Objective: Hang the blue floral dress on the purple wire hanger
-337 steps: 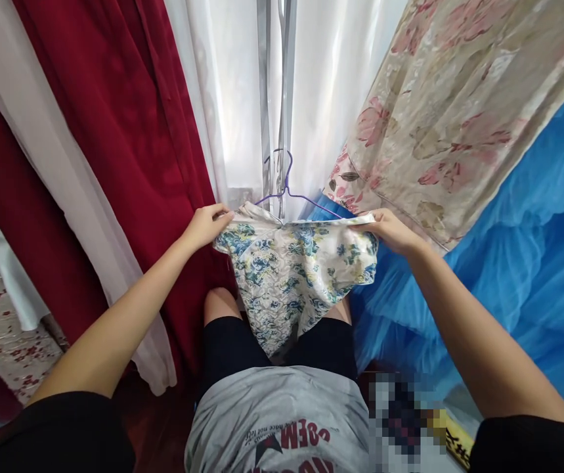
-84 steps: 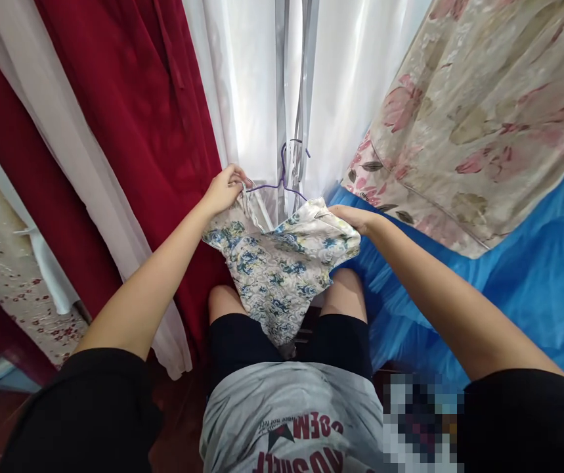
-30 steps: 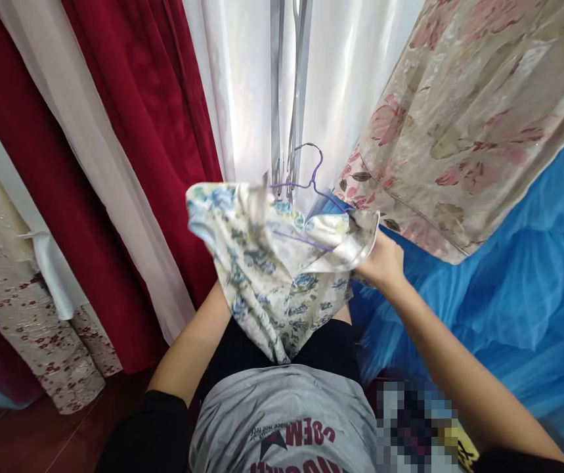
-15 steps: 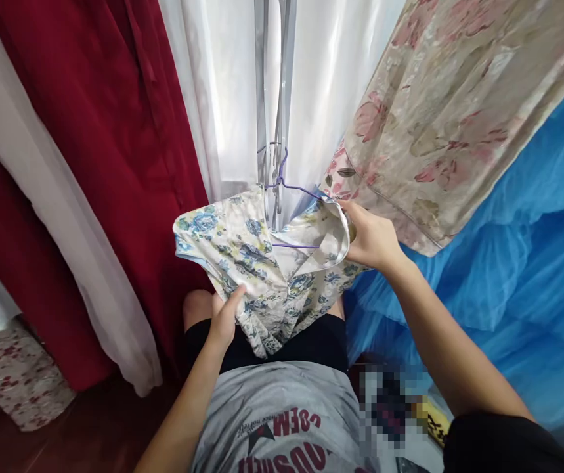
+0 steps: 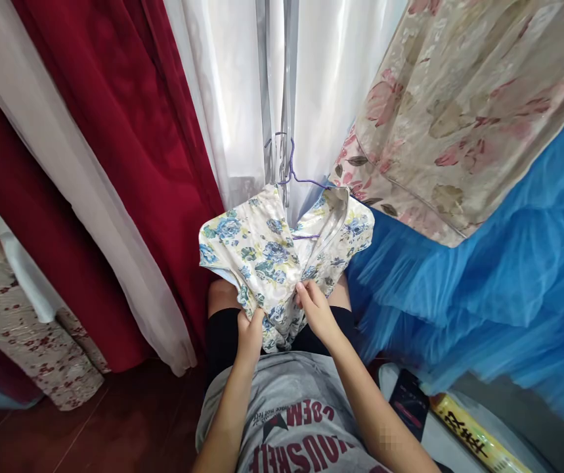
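Head — floral blouse [image 5: 266,263], long axis lapward, neckline [image 5: 335,225] away

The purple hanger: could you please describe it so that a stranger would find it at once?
Start with the bright white fabric at the top centre, right of the dark red cloth. Below it in the picture is a short-sleeved floral top, and the purple hanger rises out of it. The hanger is thin, curved purple wire, whereas the straps nearby are flat and grey.
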`<state>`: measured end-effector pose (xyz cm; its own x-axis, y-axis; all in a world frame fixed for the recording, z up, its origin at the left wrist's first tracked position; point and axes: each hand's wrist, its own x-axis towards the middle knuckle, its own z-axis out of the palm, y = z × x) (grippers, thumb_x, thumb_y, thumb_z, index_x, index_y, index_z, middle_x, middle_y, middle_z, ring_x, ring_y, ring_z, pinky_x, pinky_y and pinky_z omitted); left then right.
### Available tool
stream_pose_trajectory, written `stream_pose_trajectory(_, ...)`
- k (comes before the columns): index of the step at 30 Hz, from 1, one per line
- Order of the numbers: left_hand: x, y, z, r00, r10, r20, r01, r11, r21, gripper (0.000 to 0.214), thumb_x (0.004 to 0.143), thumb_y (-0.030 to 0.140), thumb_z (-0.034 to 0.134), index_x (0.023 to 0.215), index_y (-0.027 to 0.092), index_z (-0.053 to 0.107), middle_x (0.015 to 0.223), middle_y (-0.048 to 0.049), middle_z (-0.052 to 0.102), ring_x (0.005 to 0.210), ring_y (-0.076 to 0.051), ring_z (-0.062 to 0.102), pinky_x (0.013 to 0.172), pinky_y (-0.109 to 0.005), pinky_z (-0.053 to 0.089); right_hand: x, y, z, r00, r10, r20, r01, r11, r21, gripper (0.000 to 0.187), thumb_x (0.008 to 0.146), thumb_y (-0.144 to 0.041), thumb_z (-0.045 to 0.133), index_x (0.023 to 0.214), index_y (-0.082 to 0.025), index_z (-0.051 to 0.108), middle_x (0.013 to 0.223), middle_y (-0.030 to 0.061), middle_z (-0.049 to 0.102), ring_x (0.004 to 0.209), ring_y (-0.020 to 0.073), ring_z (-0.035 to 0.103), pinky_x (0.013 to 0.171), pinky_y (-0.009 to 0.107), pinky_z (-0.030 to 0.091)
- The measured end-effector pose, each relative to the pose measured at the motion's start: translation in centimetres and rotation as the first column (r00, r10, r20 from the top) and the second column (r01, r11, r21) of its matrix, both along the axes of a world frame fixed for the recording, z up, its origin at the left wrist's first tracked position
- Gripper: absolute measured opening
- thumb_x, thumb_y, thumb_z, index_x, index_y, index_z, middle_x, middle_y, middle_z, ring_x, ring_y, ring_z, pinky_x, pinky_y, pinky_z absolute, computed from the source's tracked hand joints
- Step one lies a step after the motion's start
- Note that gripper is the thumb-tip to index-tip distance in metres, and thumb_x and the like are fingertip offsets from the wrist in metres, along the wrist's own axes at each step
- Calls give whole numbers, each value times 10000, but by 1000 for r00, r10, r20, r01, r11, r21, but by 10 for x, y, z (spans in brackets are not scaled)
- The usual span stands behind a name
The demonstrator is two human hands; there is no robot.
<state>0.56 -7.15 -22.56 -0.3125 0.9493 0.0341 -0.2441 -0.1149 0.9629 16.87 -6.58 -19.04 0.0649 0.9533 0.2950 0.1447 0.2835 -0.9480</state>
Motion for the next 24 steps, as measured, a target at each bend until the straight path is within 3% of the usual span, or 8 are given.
stream_pose_trajectory(7, -11, 3, 1, 998, 65, -18, -64, 996, 57, 323, 770, 325, 659, 1071, 216, 698, 1100, -85, 767, 1145, -286, 703, 941, -355, 577, 10, -7, 21, 975, 87, -204, -86, 996, 11, 404, 916, -553, 639, 703, -221, 551, 581, -28, 495, 545, 146, 410, 553, 282, 309)
stream_pose_trajectory(10, -28, 4, 2, 958, 254, -135, -226, 954, 197, 492, 758, 306, 714, 1238, 249, 619, 1271, -100, 694, 1230, -286, 655, 1028, -387, 536, 11, -13, 15, 969, 77, -235, -85, 996, -24, 408, 861, -550, 696, 665, -218, 562, 545, -30, 484, 520, 140, 395, 529, 276, 292)
stream_pose_trajectory(13, -30, -3, 12, 821, 476, -314, -351, 856, 380, 516, 795, 298, 733, 1289, 282, 584, 1394, -108, 593, 1340, -289, 555, 1155, -428, 424, 9, -15, 11, 966, 76, -249, -91, 995, -51, 413, 840, -530, 716, 635, -209, 556, 511, -37, 477, 490, 121, 372, 513, 265, 270)
stream_pose_trajectory(15, -18, -7, 23, 805, 394, -443, -187, 878, 441, 325, 854, 286, 682, 1176, 290, 646, 1280, -90, 646, 1266, -275, 594, 1142, -415, 426, 6, -16, 13, 959, 82, -272, -102, 993, -62, 398, 833, -508, 724, 630, -200, 572, 492, -42, 483, 468, 106, 360, 502, 256, 260)
stream_pose_trajectory(17, 1, -7, 34, 817, 131, -561, 127, 910, 396, 198, 882, 271, 643, 1076, 296, 676, 1109, -66, 706, 1110, -257, 667, 1040, -377, 493, 3, -18, 16, 948, 106, -300, -133, 989, -70, 370, 823, -491, 729, 644, -194, 598, 482, -40, 502, 449, 98, 367, 489, 249, 256)
stream_pose_trajectory(19, 20, -3, 40, 789, -74, -610, 330, 889, 319, 161, 881, 262, 634, 1031, 302, 677, 994, -48, 726, 984, -248, 696, 916, -348, 530, 0, -20, 19, 940, 128, -317, -165, 982, -94, 356, 812, -495, 731, 660, -195, 610, 462, -35, 523, 423, 96, 372, 469, 244, 252)
stream_pose_trajectory(22, 38, 4, 39, 797, -62, -601, 311, 895, 320, 35, 886, 270, 624, 883, 300, 643, 833, -20, 691, 833, -236, 676, 801, -331, 516, 1, -23, 26, 940, 138, -313, -193, 969, -152, 358, 795, -513, 732, 675, -193, 627, 444, -20, 553, 386, 93, 364, 437, 236, 239)
stream_pose_trajectory(24, 42, 6, 35, 802, -17, -597, 284, 890, 357, 107, 906, 292, 615, 799, 295, 612, 763, -12, 651, 763, -227, 644, 771, -329, 498, 4, -22, 34, 934, 120, -335, -180, 972, -153, 364, 782, -508, 738, 654, -186, 627, 439, -17, 548, 379, 84, 346, 425, 233, 225)
